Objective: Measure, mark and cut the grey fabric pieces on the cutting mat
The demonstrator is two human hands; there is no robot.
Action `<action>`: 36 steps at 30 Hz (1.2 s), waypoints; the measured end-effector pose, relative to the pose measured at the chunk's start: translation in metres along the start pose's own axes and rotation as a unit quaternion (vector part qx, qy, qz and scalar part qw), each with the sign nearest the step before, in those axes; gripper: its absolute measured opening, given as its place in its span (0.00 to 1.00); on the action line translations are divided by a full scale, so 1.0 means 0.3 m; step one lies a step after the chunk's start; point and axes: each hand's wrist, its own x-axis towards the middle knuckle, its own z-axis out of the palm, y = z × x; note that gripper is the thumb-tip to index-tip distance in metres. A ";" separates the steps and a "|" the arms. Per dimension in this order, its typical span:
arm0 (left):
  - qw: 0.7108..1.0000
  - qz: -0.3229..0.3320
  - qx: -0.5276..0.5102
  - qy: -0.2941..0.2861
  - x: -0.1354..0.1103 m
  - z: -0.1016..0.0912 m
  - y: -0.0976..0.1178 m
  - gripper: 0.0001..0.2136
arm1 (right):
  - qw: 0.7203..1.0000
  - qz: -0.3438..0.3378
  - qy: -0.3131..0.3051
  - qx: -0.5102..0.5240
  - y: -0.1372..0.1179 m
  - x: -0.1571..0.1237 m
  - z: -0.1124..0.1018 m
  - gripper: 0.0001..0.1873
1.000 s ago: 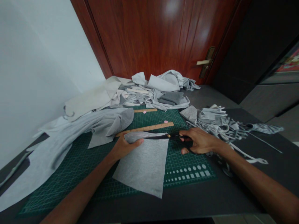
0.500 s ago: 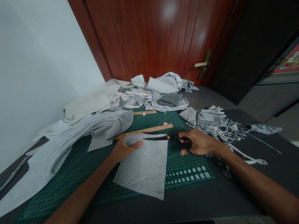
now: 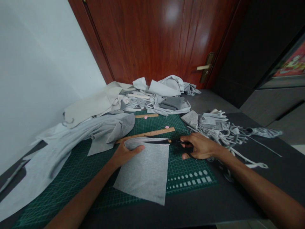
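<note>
Watching somebody work a pair of black scissors (image 3: 169, 141) through grey fabric here, so here's the view from where I'm standing. The right hand (image 3: 201, 147) has its fingers wrapped round the scissor handles, and the blades are a bit apart, pointing left, with the far edge of a light grey fabric piece (image 3: 145, 168) between them. The left hand (image 3: 128, 154) is pinching that same piece at its far left corner, thumb laid flat on top, other fingers mostly hidden under the cloth. The fabric bulges up a little by that thumb, and the rest of it spreads toward the person over a green cutting mat (image 3: 164, 121), with its near corner hanging past the mat's edge

The mat's got a grid plus rows of pale circles and squares printed near the right hand. Just beyond the scissors there's a wooden ruler (image 3: 154, 131), slightly slanted, and a second wooden ruler (image 3: 151, 115) further back. One small pink disc (image 3: 167, 127) sits by the nearer ruler, another by the far one

Cloth everywhere else tbh: a long pale grey garment-like cloth (image 3: 62, 152) down the left, cream fabric (image 3: 92, 106) beyond it, and a tangled heap of grey scraps and strips (image 3: 219, 127) on the dark table (image 3: 238, 203), right past the right hand
</note>
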 end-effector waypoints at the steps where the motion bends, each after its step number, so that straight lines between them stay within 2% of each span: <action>1: 1.000 0.000 0.001 -0.002 0.000 -0.001 0.001 0.19 | 1.000 0.000 -0.001 0.003 0.000 0.001 0.000 0.21; 8: 1.000 -0.001 -0.008 0.007 0.002 0.000 -0.006 0.18 | 0.999 -0.008 -0.002 0.034 0.001 0.002 0.001 0.21; 15: 1.000 0.000 -0.007 0.000 0.003 -0.001 -0.012 0.19 | 1.000 0.001 -0.003 0.012 0.003 0.002 -0.002 0.22; 20: 0.999 -0.021 0.015 0.030 0.002 0.000 -0.021 0.20 | 1.000 0.002 0.001 0.003 0.008 0.001 0.001 0.23; 26: 1.000 0.001 0.002 0.006 0.002 -0.001 -0.026 0.19 | 1.000 0.012 0.001 -0.005 0.003 0.002 -0.002 0.22; 36: 1.000 -0.018 -0.001 0.018 0.003 0.002 -0.008 0.20 | 1.000 0.008 0.007 -0.012 0.014 0.002 -0.002 0.23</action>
